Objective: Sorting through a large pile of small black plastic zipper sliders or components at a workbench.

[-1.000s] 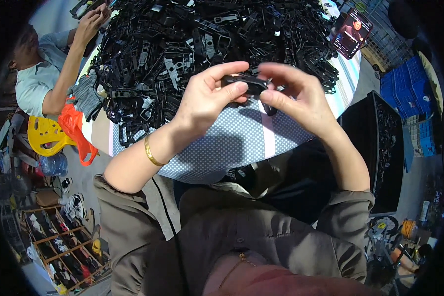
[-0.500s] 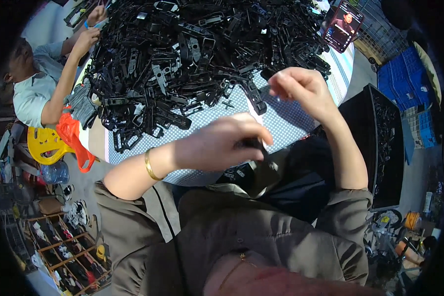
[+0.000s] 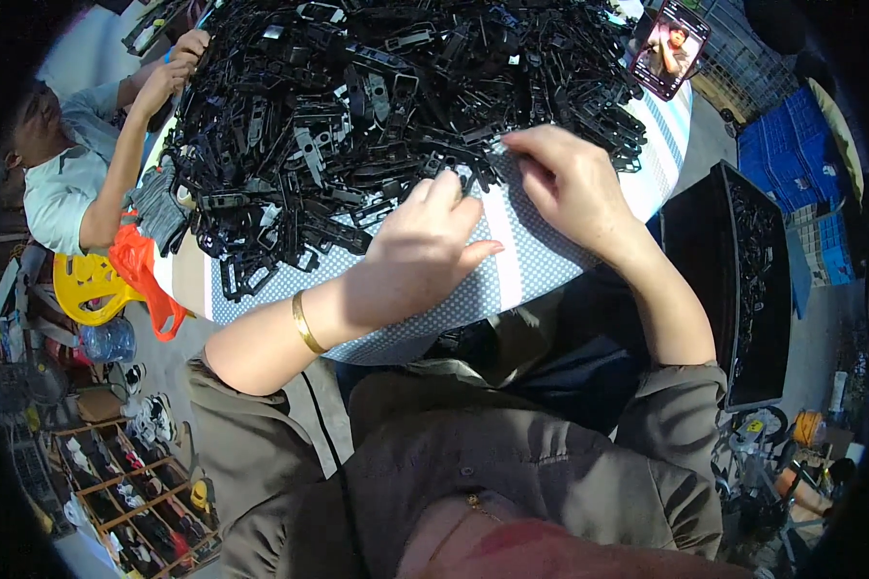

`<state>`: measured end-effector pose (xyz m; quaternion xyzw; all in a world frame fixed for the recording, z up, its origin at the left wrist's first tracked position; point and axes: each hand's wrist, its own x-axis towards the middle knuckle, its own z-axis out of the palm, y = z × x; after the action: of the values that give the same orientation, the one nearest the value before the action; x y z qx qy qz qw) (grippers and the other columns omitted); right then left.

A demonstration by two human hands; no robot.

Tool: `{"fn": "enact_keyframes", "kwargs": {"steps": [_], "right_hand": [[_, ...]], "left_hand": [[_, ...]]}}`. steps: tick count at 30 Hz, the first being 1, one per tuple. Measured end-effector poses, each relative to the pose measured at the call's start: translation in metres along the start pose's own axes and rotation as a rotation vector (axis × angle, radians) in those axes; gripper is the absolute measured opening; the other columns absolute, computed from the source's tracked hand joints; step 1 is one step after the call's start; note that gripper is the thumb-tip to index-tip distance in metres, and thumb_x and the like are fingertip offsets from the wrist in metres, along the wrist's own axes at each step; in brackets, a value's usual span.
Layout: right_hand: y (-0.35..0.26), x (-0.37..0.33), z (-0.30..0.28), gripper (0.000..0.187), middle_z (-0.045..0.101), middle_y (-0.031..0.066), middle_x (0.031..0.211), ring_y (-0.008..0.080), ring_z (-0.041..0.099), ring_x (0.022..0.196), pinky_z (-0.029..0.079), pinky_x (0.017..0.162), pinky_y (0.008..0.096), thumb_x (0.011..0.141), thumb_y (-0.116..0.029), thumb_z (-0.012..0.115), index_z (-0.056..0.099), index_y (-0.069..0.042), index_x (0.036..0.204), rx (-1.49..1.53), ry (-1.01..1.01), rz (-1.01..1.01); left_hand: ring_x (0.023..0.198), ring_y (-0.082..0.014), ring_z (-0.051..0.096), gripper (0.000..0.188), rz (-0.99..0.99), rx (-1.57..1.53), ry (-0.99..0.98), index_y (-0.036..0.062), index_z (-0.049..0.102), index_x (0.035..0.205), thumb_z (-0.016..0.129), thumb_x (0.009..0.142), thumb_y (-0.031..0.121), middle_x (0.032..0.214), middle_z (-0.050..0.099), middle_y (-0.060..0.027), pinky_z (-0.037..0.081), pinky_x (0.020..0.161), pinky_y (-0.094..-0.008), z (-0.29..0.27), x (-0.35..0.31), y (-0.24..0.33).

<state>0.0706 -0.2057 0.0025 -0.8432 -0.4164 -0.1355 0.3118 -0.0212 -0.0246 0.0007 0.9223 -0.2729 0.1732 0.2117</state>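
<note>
Black plastic parts (image 3: 309, 154), many of them long and slotted, lie heaped on the table. At the near edge of this heap, my left hand (image 3: 415, 246) reaches in with bent fingers, its thumb standing apart. Its fingertips are partly hidden against the parts, and no held piece shows. My right hand (image 3: 574, 193) is to the right, index finger stretched to the heap's edge and thumb apart below. I see nothing held there either. Between both hands some black pieces (image 3: 486, 172) stick out over the cloth.
A dotted cloth (image 3: 541, 251) covers the table. A lit phone (image 3: 668, 48) stands at the far right. Right of me is a black bin (image 3: 758, 289) holding similar parts. A co-worker (image 3: 68, 183) sits at the left, near an orange bag (image 3: 140, 265) and a yellow stool (image 3: 87, 289).
My left hand has moved from over the table's near edge up to the heap; the dark piece in it no longer shows. My right hand has shifted left, fingers extending to the heap.
</note>
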Motion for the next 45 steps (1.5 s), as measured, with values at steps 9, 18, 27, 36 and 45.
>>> {"fn": "enact_keyframes", "kwargs": {"steps": [9, 18, 27, 36, 45], "right_hand": [[0.018, 0.018, 0.018, 0.037, 0.059, 0.0047, 0.094, 0.022, 0.056, 0.078, 0.049, 0.065, 0.0308, 0.066, -0.007, 0.068, 0.061, -0.012, 0.102, -0.277, 0.136, -0.29], [0.0, 0.01, -0.004, 0.039, 0.055, 0.0066, 0.084, 0.0163, 0.053, 0.071, 0.044, 0.06, 0.0266, 0.073, -0.002, 0.06, 0.059, -0.007, 0.112, 0.144, 0.086, -0.091], [-0.029, -0.008, -0.014, 0.027, 0.061, 0.0116, 0.088, 0.0217, 0.063, 0.079, 0.051, 0.064, 0.0286, 0.071, -0.001, 0.067, 0.062, -0.002, 0.097, 0.136, 0.031, -0.223], [-0.034, -0.012, -0.007, 0.032, 0.06, 0.0112, 0.088, 0.0246, 0.06, 0.074, 0.05, 0.06, 0.0316, 0.063, 0.002, 0.068, 0.063, -0.002, 0.094, -0.021, 0.089, -0.289], [-0.04, -0.008, -0.009, 0.03, 0.058, 0.0142, 0.093, 0.0272, 0.058, 0.078, 0.049, 0.065, 0.0337, 0.067, -0.004, 0.062, 0.061, 0.0, 0.097, -0.179, 0.068, -0.389]], "left_hand": [[0.077, -0.0244, 0.056, 0.022, -0.114, -0.2, 0.073, -0.0018, 0.054, 0.09, 0.062, 0.069, -0.001, 0.085, 0.056, -0.0132, 0.045, 0.064, -0.0322, -0.009, 0.001, -0.006], [0.067, -0.0023, 0.051, 0.024, -0.458, -0.795, -0.161, 0.0001, 0.058, 0.099, 0.065, 0.076, -0.001, 0.088, 0.056, -0.0011, 0.044, 0.058, -0.0165, -0.019, 0.007, -0.01], [0.076, -0.0109, 0.061, 0.028, -0.68, -1.34, 0.021, -0.0031, 0.051, 0.107, 0.06, 0.08, -0.004, 0.093, 0.059, -0.0097, 0.052, 0.071, -0.0217, -0.01, 0.005, -0.019], [0.091, -0.0148, 0.061, 0.042, -0.68, -1.211, -0.049, -0.0065, 0.041, 0.124, 0.052, 0.084, -0.005, 0.105, 0.058, -0.0133, 0.05, 0.084, -0.0232, -0.007, 0.006, -0.014], [0.096, -0.017, 0.059, 0.048, -0.679, -1.653, -0.053, -0.0075, 0.028, 0.131, 0.046, 0.089, 0.005, 0.107, 0.056, -0.0157, 0.048, 0.089, -0.0269, -0.011, 0.004, -0.017]]}}
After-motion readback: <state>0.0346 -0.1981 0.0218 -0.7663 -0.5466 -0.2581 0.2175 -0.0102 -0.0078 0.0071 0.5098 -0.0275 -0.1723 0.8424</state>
